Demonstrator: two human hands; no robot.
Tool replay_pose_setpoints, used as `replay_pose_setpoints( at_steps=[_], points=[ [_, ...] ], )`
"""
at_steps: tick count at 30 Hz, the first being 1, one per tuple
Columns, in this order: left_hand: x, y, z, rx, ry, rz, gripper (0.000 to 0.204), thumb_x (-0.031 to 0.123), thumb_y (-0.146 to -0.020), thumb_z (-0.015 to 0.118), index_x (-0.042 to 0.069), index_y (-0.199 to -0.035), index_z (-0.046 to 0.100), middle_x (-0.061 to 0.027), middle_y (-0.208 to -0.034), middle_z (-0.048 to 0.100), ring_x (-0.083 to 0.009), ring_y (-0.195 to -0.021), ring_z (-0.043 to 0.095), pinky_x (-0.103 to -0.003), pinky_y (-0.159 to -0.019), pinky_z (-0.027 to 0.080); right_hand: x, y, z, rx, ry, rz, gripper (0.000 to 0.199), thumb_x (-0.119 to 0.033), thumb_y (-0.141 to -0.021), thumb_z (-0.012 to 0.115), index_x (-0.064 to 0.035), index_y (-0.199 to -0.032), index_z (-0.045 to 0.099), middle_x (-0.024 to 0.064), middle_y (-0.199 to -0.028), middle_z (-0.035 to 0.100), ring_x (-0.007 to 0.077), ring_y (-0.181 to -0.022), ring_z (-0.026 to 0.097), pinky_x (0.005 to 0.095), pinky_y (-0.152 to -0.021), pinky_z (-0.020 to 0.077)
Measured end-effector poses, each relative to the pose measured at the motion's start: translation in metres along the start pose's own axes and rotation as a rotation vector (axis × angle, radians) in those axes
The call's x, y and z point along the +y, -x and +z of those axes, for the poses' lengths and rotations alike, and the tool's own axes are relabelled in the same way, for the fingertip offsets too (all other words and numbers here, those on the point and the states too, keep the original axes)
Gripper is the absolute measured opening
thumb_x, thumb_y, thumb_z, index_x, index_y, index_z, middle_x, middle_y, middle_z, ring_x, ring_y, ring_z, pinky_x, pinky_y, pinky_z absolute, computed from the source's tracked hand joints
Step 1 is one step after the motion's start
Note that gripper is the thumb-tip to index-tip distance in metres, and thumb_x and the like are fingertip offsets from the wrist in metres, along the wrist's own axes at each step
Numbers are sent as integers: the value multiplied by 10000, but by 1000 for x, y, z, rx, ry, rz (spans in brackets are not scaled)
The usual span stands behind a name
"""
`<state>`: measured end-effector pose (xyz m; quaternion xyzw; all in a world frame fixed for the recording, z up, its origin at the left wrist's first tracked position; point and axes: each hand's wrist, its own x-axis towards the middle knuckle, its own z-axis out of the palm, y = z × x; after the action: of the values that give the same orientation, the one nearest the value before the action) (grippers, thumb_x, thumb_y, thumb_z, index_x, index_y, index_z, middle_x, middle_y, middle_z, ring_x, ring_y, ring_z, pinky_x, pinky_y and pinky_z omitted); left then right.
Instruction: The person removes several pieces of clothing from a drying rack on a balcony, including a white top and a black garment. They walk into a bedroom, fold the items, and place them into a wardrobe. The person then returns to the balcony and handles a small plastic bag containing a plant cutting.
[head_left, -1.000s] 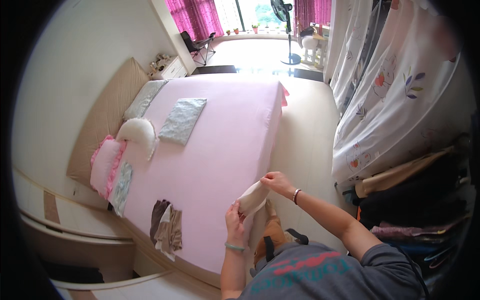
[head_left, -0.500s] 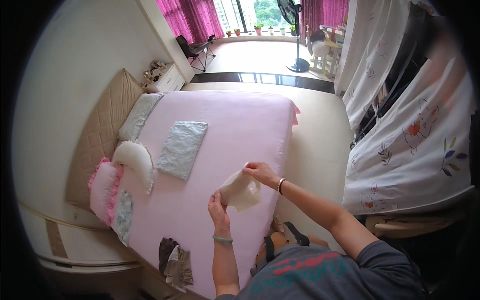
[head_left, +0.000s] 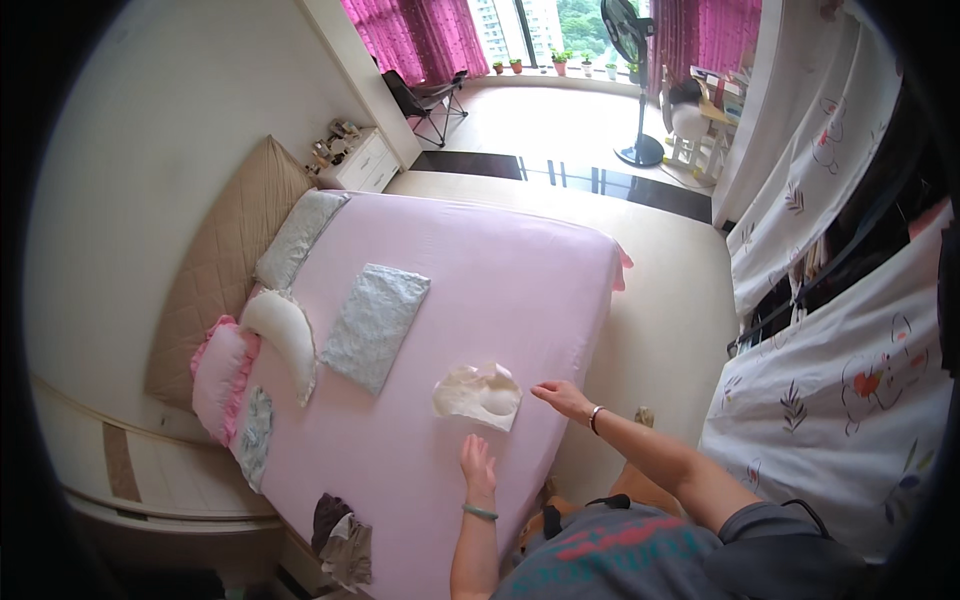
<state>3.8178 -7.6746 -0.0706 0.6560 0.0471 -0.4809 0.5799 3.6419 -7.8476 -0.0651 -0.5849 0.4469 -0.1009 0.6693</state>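
A cream bra-like garment [head_left: 462,397] with a rounded cup lies spread on the pink bedsheet [head_left: 480,290], close to the bed's right edge. Just below it, my left hand [head_left: 478,465] hovers with its fingers apart and nothing in it. To the garment's right is my right hand [head_left: 565,398], fingers stretched toward it, a small gap between; it holds nothing that I can see. A green bangle circles my left wrist, and a bracelet my right.
A folded grey-white patterned cloth [head_left: 376,328] lies mid-bed. Near the headboard are a crescent cushion [head_left: 290,335], a pink ruffled pillow [head_left: 222,385] and a patterned pillow [head_left: 300,238]. Dark and beige clothes [head_left: 345,550] rest at the lower left. White curtains [head_left: 800,440] hang at right.
Both hands have let go of the cream garment, which now lies on the bed. My hands have moved apart from it, and the view has shifted slightly.
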Motion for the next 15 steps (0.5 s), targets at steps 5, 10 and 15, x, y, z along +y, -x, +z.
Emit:
replay_pose_setpoints(
  at_steps=[5, 10, 15],
  points=[
    [0, 27, 120, -170, 211, 25, 610, 450, -997, 447, 109, -1477, 290, -135, -1500, 345, -280, -1388, 325, -500, -1116, 266, -11, 5, -87, -155, -554, 53, 798, -665, -954, 330, -77, -1493, 302, 71, -1538, 338, 226, -1390, 347, 425, -1078, 333],
    [13, 63, 254, -341, 313, -3, 526, 433, -1016, 411, 113, -1430, 352, -128, -1471, 382, -289, -1339, 396, -495, -1098, 325, -35, 10, -187, -170, -876, -57, 782, -636, -982, 253, -71, -1521, 212, 67, -1574, 260, 228, -1434, 271, 413, -1108, 289],
    [16, 87, 336, -415, 338, -93, 463, 386, -1031, 397, 92, -1388, 406, -133, -1409, 455, -278, -1275, 467, -445, -1064, 392, -34, 7, -256, -140, -1142, -102, 748, -627, -982, 272, -69, -1479, 323, 66, -1508, 385, 221, -1386, 352, 403, -1073, 333]
  ],
)
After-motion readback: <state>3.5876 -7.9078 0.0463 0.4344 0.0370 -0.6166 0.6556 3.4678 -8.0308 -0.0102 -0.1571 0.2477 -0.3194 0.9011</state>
